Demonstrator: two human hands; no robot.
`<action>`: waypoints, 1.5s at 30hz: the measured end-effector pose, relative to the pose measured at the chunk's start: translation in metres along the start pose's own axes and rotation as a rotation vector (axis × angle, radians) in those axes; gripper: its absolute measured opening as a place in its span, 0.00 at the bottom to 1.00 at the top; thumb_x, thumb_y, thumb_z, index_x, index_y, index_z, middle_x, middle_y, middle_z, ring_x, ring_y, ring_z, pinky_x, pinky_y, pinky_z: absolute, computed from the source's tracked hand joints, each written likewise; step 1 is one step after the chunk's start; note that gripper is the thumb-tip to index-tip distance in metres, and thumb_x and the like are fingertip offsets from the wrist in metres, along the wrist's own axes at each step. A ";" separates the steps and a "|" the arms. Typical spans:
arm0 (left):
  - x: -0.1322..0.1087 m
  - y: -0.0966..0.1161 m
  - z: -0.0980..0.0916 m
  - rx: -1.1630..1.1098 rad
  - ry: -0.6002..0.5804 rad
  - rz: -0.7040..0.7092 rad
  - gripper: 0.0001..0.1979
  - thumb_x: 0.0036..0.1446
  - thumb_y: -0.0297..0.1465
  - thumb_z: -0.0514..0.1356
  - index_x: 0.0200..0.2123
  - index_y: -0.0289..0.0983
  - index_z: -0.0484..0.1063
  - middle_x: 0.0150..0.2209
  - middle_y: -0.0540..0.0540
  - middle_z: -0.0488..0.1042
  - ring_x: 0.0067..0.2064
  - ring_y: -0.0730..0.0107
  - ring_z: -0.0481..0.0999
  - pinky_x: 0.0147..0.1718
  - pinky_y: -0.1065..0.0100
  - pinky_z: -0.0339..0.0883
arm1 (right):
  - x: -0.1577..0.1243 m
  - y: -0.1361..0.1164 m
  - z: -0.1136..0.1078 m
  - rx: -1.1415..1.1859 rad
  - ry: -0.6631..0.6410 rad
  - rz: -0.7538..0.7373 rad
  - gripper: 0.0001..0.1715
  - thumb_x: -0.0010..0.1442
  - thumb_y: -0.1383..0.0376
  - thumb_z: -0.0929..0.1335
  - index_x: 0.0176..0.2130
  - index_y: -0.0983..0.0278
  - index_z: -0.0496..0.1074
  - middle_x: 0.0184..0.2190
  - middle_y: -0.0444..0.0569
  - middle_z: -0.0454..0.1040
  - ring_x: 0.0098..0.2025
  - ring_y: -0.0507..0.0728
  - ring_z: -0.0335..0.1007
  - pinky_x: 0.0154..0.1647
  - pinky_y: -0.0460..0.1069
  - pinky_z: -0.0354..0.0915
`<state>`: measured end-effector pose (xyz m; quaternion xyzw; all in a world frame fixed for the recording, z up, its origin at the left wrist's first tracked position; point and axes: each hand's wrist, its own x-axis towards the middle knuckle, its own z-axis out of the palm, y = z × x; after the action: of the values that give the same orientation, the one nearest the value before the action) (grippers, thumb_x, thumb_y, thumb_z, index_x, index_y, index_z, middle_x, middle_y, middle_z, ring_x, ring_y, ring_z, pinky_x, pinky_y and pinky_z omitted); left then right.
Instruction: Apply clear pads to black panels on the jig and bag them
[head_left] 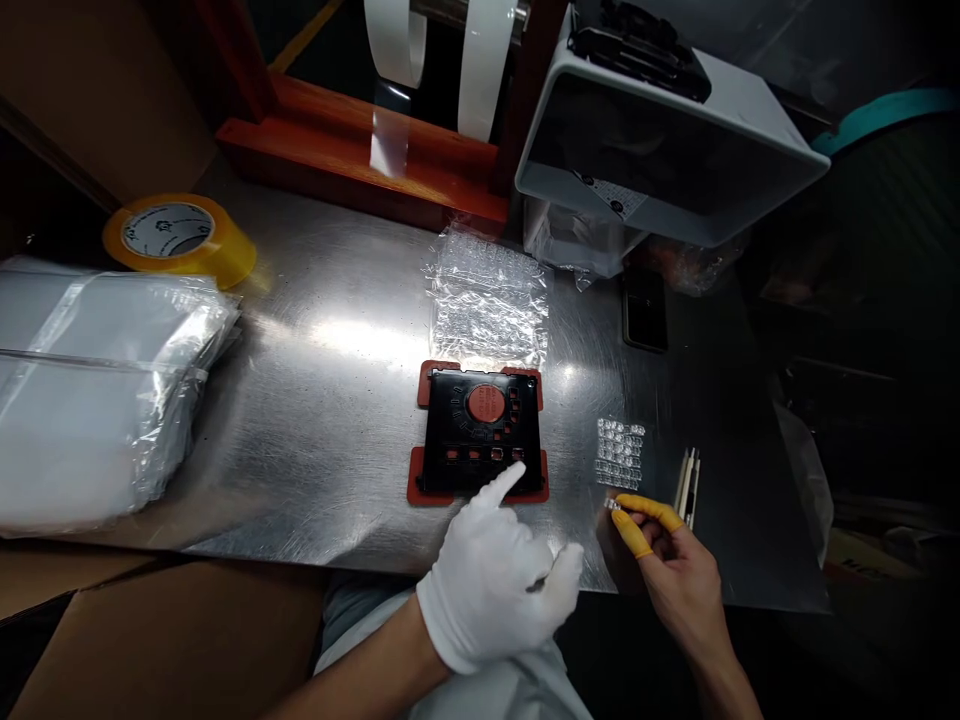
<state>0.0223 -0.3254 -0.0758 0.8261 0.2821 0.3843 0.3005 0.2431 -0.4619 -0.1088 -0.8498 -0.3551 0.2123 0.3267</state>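
A black plastic plate with a red round centre [480,435] lies on a red base in the middle of the steel table [315,400]. My left hand [499,585], in a white glove, hovers just in front of it, index finger stretched toward its near edge, the other fingers curled. My right hand [667,555], with yellow finger cots on thumb and forefinger, pinches a tiny clear part [613,506] near the table's front edge. A small cluster of clear parts [619,453] lies just beyond that hand.
A sheet of clear bubble-like film [487,300] lies behind the plate. A stack of plastic bags [90,380] and a yellow tape roll [176,235] sit left. A white machine [660,130], a phone [645,310] and tweezers [688,485] stand right. Cardboard [172,640] is at the front left.
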 end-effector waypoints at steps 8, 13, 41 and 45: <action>-0.005 -0.006 0.000 0.043 -0.005 -0.042 0.23 0.57 0.26 0.60 0.12 0.36 0.59 0.13 0.56 0.52 0.21 0.79 0.50 0.66 0.47 0.58 | -0.001 -0.007 0.000 -0.008 0.027 0.058 0.16 0.53 0.55 0.73 0.39 0.63 0.77 0.28 0.44 0.71 0.26 0.52 0.67 0.26 0.46 0.69; -0.004 -0.013 0.003 0.069 -0.020 0.002 0.24 0.57 0.26 0.60 0.12 0.36 0.58 0.13 0.55 0.51 0.20 0.79 0.49 0.66 0.51 0.60 | -0.001 -0.004 0.000 0.005 0.007 0.008 0.17 0.56 0.56 0.72 0.42 0.63 0.77 0.30 0.46 0.73 0.28 0.52 0.68 0.28 0.46 0.69; -0.049 -0.013 0.009 -0.048 -0.003 0.102 0.12 0.55 0.29 0.59 0.20 0.36 0.71 0.24 0.48 0.75 0.30 0.66 0.75 0.42 0.60 0.73 | 0.016 -0.161 0.094 -0.292 -0.187 -0.590 0.13 0.66 0.63 0.69 0.50 0.57 0.75 0.36 0.42 0.74 0.26 0.48 0.65 0.25 0.46 0.57; -0.048 -0.013 0.007 -0.069 -0.016 0.085 0.08 0.56 0.29 0.60 0.25 0.36 0.73 0.27 0.49 0.77 0.32 0.64 0.77 0.41 0.60 0.72 | 0.018 -0.172 0.096 -0.328 -0.228 -0.478 0.12 0.63 0.64 0.70 0.47 0.56 0.75 0.34 0.40 0.72 0.27 0.49 0.67 0.27 0.46 0.58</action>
<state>-0.0015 -0.3522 -0.1105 0.8296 0.2309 0.3996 0.3143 0.1179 -0.3179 -0.0564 -0.7544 -0.6087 0.1633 0.1837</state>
